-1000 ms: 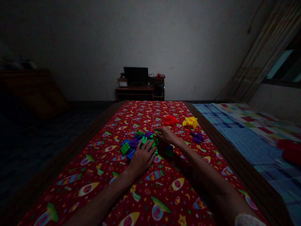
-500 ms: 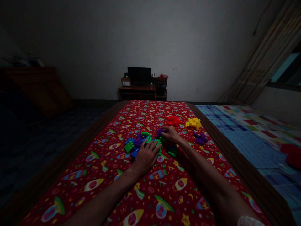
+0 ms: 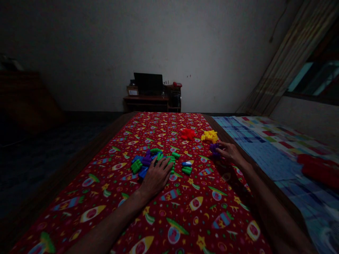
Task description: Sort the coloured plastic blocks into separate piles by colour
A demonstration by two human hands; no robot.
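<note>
A mixed pile of green, blue and purple plastic building blocks [image 3: 146, 161] lies on the red patterned cloth [image 3: 169, 197]. My left hand [image 3: 157, 173] rests flat on the right side of that pile with its fingers spread, hiding part of it. Farther right, my right hand [image 3: 230, 152] pinches a purple building block [image 3: 215, 149] at the small purple group. Whether the held piece touches the others there, I cannot tell. Between my hands lie a loose blue block [image 3: 186, 164] and a green block [image 3: 186, 170].
Beyond my right hand sit a red block group [image 3: 188, 134] and a yellow block group [image 3: 209, 136]. The table's brown edge [image 3: 238, 144] runs along the right, beside a bed with a checked blue sheet [image 3: 254, 155]. A desk with a monitor [image 3: 148, 84] stands at the far wall.
My right hand has moved right from the mixed pile to the purple group, carrying a purple block. My left hand stays on the pile. The view has turned slightly to the right.
</note>
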